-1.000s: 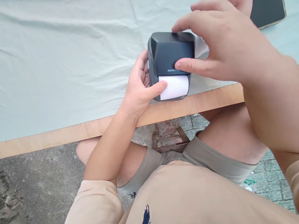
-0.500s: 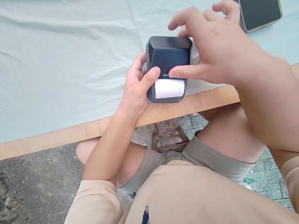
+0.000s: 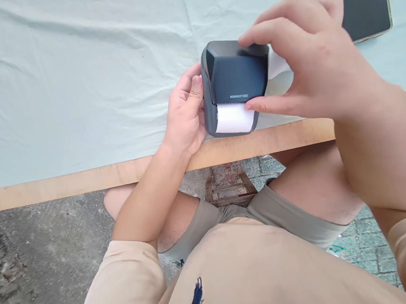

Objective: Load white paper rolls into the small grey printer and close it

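A black label printer (image 3: 239, 76) marked NIIMBOT is held over the near edge of the cloth-covered table. White label paper (image 3: 234, 118) shows below its dark lid. My left hand (image 3: 185, 111) grips the printer's left side, thumb along the edge and fingers partly hidden behind it. From the right, my right hand (image 3: 308, 55) spans the lid: its index fingertip rests on the top end and its thumb on the lower edge, by the paper. Something white (image 3: 277, 65) shows partly behind the right hand; I cannot make out what it is.
A dark phone-like device (image 3: 365, 0) with a clear rim lies at the upper right, close to my right hand. Pale wrinkled cloth (image 3: 75, 90) covers the table up to its bare wooden edge (image 3: 144, 168). A wooden stool (image 3: 230, 193) shows between my legs.
My right index finger has come down onto the top of the lid, and its thumb has moved to the lower edge. My left thumb has drawn back from the lid to the printer's side.
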Tool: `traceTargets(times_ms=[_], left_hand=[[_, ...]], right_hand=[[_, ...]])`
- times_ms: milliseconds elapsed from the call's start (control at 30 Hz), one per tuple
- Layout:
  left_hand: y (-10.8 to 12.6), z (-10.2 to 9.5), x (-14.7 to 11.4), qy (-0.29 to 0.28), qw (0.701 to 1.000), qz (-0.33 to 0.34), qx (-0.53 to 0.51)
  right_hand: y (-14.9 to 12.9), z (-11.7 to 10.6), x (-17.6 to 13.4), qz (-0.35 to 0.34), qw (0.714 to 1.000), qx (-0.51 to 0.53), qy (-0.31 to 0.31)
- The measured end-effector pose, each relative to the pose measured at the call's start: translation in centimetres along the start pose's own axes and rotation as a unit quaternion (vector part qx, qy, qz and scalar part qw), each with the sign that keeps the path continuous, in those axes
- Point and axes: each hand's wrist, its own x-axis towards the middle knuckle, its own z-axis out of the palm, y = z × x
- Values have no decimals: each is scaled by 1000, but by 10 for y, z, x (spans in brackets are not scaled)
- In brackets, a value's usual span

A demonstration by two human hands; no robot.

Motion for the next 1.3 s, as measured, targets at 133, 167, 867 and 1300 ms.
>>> traceTargets(times_ms=[133,167,867,1300], left_hand=[[-3,-2,2,12,1000,15,0],[-4,-2,2,15,1000,16,2],[-3,3,-2,-48,997,32,45],[-5,-2,0,-43,999,22,1]], right_hand=[[-6,-3,0,28,1000,-1,10],[-7,-2,0,28,1000,13,2],[-42,-7,21,91,989,-106,-48],[-37,-36,13,106,992,40,-61]])
